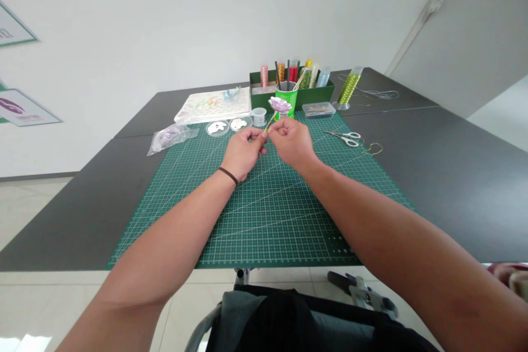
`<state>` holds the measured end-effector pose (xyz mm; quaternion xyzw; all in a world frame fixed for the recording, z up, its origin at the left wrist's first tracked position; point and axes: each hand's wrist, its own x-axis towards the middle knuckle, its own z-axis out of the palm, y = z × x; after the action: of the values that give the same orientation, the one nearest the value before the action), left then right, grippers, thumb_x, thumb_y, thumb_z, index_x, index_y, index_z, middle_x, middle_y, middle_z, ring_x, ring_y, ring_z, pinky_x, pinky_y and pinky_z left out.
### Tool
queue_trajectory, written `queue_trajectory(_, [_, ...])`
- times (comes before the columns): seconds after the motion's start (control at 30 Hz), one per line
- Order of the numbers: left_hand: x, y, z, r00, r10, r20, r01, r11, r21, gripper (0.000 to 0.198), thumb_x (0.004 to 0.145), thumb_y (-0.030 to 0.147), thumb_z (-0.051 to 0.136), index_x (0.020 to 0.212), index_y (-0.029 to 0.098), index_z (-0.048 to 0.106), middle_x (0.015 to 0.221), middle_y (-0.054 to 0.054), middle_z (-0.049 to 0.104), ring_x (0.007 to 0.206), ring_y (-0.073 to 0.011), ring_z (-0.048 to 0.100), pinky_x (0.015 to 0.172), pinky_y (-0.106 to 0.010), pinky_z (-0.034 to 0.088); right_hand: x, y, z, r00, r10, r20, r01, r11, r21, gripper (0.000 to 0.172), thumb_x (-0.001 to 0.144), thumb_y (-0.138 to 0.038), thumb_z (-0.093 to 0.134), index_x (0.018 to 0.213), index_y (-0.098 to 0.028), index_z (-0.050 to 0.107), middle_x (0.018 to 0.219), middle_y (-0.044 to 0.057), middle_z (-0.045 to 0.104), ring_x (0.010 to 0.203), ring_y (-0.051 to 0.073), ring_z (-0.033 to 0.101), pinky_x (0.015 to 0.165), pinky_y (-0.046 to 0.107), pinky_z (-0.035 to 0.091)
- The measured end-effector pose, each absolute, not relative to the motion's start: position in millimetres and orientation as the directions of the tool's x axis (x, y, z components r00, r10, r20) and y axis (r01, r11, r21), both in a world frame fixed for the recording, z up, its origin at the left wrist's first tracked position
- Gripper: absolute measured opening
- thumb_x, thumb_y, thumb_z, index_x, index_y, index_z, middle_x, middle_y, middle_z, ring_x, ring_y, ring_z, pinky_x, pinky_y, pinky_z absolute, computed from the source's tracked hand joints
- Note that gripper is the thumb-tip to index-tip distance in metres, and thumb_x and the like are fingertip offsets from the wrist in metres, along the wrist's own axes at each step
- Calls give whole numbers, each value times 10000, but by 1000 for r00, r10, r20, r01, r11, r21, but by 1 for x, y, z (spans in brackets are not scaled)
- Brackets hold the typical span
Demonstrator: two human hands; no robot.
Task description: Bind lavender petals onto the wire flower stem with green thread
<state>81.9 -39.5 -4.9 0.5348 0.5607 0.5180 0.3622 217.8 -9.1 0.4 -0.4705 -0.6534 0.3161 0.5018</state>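
Since our left hand (244,151) and right hand (292,143) both grip the thin green stem (268,124) between their fingertips, we judge that a loosened pinch could drop the lilac flower (280,104) or knock it against the green cup (286,100). Held above the far edge of the cutting mat (264,220), the stem seems to lean up and rightward, though it is small in this view.

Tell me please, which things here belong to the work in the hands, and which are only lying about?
In the work: left hand, right hand, purple flower.

Lying about: scissors, green cup, wire spool, cutting mat.
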Motion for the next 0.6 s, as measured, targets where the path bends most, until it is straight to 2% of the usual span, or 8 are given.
queue_trajectory(0.1, [83, -39, -5, -167, 974, 155, 190, -123, 974, 99, 972, 213, 728, 880, 180, 713, 618, 44, 577, 545, -97, 504, 550, -243, 371, 218, -9, 1, -49, 935, 351, 301, 349, -888, 204, 847, -119, 672, 693, -226, 590, 515, -102, 416, 523, 108, 363, 579, 312, 297])
queue_trajectory(0.23, [85, -40, -2, -123, 985, 119, 128, -103, 986, 290, 1037, 207, 614, 752, 174, 655, 588, 36, 528, 520, -89, 434, 517, -243, 303, 217, -8, 0, -69, 935, 349, 284, 354, -891, 211, 867, -132, 664, 693, -226, 591, 517, -97, 441, 516, 105, 368, 577, 309, 299])
queue_trajectory(0.3, [86, -41, 1, -118, 987, 107, 127, -92, 988, 325, 1046, 208, 605, 724, 172, 633, 581, 35, 526, 516, -87, 430, 517, -242, 303, 217, -8, -1, -73, 935, 348, 281, 354, -892, 211, 871, -132, 663, 696, -226, 590, 521, -96, 444, 515, 106, 370, 578, 312, 302])
queue_trajectory(0.43, [88, -44, 5, -145, 987, 73, 101, -59, 993, 225, 1020, 166, 656, 795, 167, 644, 580, 50, 540, 525, -83, 474, 546, -226, 374, 217, -9, 0, -52, 933, 356, 304, 355, -884, 212, 862, -117, 675, 701, -225, 589, 531, -97, 434, 535, 109, 388, 590, 315, 312])
queue_trajectory(0.6, [88, -44, 3, -170, 983, 63, 123, -43, 991, 137, 1016, 171, 680, 882, 172, 652, 614, 49, 583, 528, -88, 546, 514, -222, 387, 217, -11, 2, -50, 941, 334, 302, 333, -894, 218, 867, -115, 671, 703, -223, 576, 518, -106, 410, 524, 104, 365, 578, 310, 294])
